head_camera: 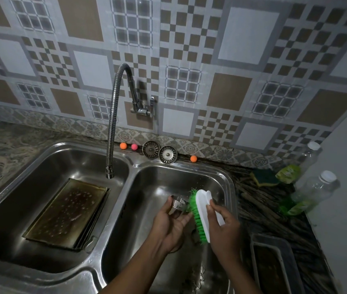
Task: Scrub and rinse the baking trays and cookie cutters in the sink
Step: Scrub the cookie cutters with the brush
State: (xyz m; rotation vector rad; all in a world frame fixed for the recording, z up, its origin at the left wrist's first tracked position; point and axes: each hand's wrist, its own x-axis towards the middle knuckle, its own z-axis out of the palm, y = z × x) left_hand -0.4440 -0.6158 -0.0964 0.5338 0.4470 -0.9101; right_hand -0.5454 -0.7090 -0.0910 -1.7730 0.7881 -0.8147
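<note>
Clockwise from the two hands (172, 225) (225, 228): one cookie cutter (178, 205), one brush (201, 211), two sink basins (62, 164) (157, 183). Two baking trays (66, 211) (270, 262), 9 and 4 o'clock. Two strainers (151, 149) (167, 154), three small balls (123, 146) (134, 146) (193, 158), 11 o'clock. Two clear bottles (310, 158) (317, 192), 2 o'clock.

Over the right basin of the sink (135, 164), the left hand (171, 223) holds a metal cookie cutter (178, 205). The right hand (225, 228) grips a white scrub brush (203, 209), green bristles against the cutter. A stained baking tray (66, 213) lies in the left basin.
</note>
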